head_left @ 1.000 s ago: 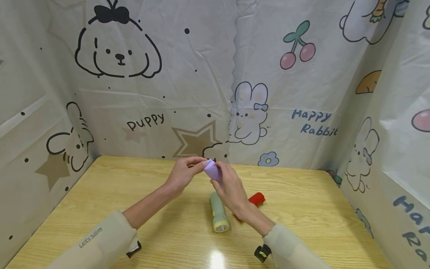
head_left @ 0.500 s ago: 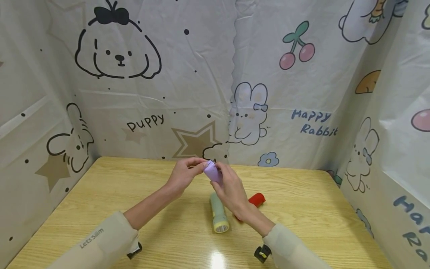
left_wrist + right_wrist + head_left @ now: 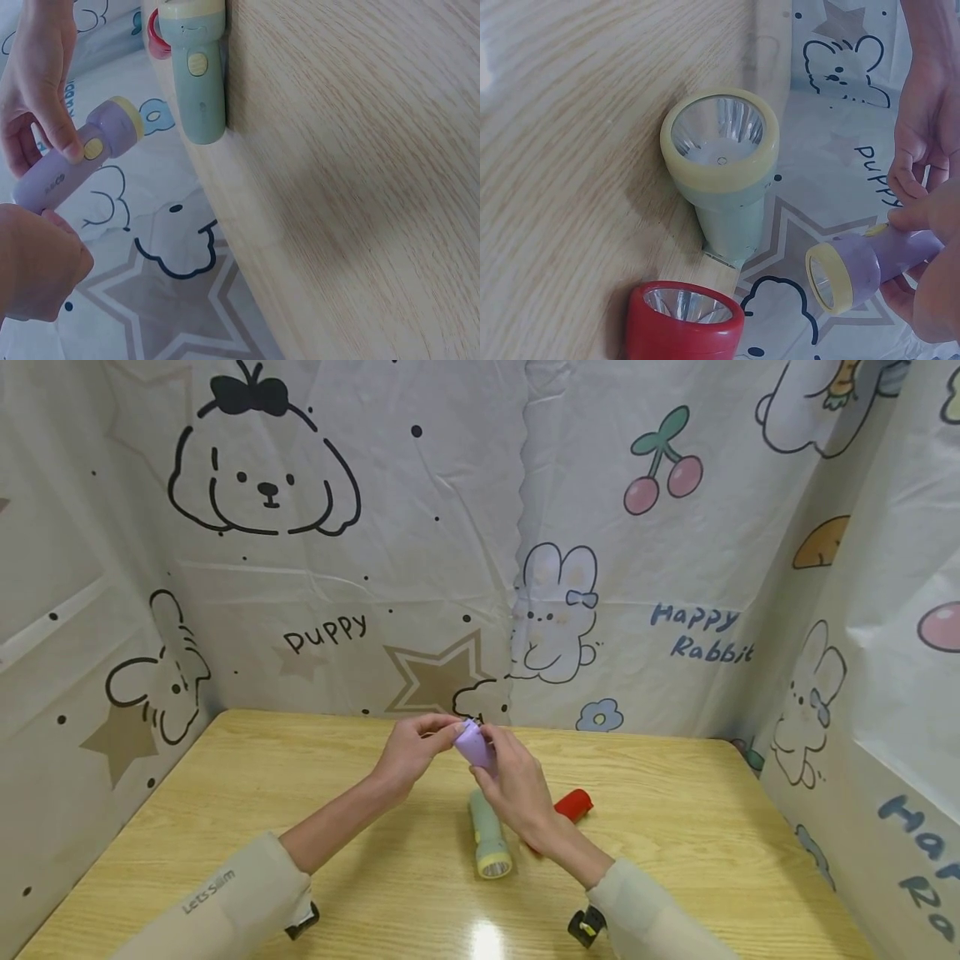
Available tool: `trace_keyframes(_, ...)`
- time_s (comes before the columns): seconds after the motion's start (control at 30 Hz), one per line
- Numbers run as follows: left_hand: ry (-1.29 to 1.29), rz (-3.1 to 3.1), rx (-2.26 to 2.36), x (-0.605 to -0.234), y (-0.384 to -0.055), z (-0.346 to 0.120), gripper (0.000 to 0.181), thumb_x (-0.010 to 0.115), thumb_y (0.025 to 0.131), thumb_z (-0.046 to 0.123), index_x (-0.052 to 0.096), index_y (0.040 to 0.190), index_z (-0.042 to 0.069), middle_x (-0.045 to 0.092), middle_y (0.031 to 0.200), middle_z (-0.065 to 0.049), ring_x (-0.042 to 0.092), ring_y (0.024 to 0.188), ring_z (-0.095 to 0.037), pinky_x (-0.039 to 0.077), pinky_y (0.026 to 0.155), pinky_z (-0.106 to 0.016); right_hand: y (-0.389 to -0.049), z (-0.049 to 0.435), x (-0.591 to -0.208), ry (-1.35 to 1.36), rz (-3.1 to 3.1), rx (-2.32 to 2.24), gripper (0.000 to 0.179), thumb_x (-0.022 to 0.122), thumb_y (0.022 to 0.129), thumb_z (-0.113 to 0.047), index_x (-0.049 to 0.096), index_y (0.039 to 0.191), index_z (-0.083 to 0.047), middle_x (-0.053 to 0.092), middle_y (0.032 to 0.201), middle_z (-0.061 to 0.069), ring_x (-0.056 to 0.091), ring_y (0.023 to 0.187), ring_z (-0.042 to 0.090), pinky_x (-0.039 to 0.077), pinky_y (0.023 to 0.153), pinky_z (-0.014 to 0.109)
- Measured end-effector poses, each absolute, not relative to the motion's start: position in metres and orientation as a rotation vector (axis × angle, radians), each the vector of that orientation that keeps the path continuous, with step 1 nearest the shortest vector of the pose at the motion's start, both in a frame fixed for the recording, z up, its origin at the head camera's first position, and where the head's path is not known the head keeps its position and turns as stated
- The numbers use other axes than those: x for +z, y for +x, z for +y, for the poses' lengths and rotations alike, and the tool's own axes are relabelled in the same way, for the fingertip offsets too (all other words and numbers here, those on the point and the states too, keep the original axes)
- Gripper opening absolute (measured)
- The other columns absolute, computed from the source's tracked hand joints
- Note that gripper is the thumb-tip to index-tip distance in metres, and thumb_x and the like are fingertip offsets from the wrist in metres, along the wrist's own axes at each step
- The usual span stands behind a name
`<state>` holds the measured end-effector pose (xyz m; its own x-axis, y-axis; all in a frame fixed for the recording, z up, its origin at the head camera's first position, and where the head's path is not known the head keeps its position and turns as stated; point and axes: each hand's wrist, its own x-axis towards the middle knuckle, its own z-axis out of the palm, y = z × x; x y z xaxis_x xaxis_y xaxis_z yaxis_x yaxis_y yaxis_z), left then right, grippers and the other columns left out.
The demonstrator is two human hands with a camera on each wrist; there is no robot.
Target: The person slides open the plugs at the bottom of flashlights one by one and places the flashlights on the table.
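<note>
A purple flashlight with a yellow rim and yellow switch is held above the table by both hands. My right hand grips its body, thumb beside the switch in the left wrist view. With thumb and fingers, my left hand pinches the tail end. The flashlight's lens end shows in the right wrist view; the head view shows mostly its tail. Below the hands, a green flashlight lies on the table, lens toward me. A red flashlight lies to its right, partly hidden by my right forearm.
The wooden table stands against a cartoon-printed cloth, which also hangs at both sides. A black strap piece sits at the right cuff, and another dark strap piece at the left cuff.
Both hands stay nearly in place around the purple flashlight. Its tail end shows a slightly different outline between the fingers. The green and red flashlights have not moved.
</note>
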<state>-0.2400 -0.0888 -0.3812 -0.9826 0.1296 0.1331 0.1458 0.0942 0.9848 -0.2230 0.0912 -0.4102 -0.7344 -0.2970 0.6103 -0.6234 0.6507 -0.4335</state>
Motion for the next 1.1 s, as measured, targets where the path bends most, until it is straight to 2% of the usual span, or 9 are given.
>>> trace_keyframes(0.13, -0.287, -2.298, -2.103, -0.3831, -0.2412, -0.087, 0.026, 0.065, 0.099, 0.016, 0.069, 0.115, -0.004, 0.065, 0.107, -0.011, 0.064, 0.099, -0.023, 0.049, 0.097, -0.046, -0.2226, 0.0919, -0.4105, 0.707, -2.389, 0.887, 0.052, 0.081, 0.082, -0.001, 0.055, 0.127, -0.004, 0.063, 0.118, 0.013, 0.064, 0.101, 0.025, 0.056, 0.085, 0.04)
trace_keyframes(0.5, -0.264, -2.305, -2.09, -0.3851, -0.2407, -0.0866, 0.028, 0.066, 0.099, 0.019, 0.07, 0.116, -0.003, 0.066, 0.11, -0.011, 0.064, 0.099, -0.024, 0.049, 0.097, -0.044, -0.2227, 0.0923, -0.4124, 0.708, -2.393, 0.893, 0.052, 0.081, 0.082, -0.001, 0.055, 0.127, -0.004, 0.063, 0.117, 0.013, 0.065, 0.101, 0.025, 0.056, 0.084, 0.039)
trace_keyframes(0.8, -0.213, -2.319, -2.085, -0.3842, -0.2404, -0.0873, 0.027, 0.067, 0.098, 0.02, 0.071, 0.114, -0.001, 0.067, 0.11, -0.01, 0.063, 0.1, -0.025, 0.05, 0.094, -0.039, -0.2223, 0.0909, -0.4106, 0.713, -2.403, 0.896, 0.051, 0.081, 0.083, -0.003, 0.055, 0.128, -0.004, 0.064, 0.117, 0.014, 0.065, 0.1, 0.025, 0.057, 0.083, 0.04)
trace_keyframes(1.1, -0.221, -2.315, -2.107, -0.381, -0.2428, -0.0853, 0.026, 0.066, 0.099, 0.019, 0.07, 0.113, -0.002, 0.065, 0.106, -0.01, 0.062, 0.099, -0.025, 0.046, 0.099, -0.049, -0.2249, 0.0906, -0.4101, 0.725, -2.365, 0.906, 0.048, 0.08, 0.084, -0.003, 0.056, 0.125, -0.002, 0.065, 0.114, 0.014, 0.065, 0.098, 0.025, 0.057, 0.08, 0.04)
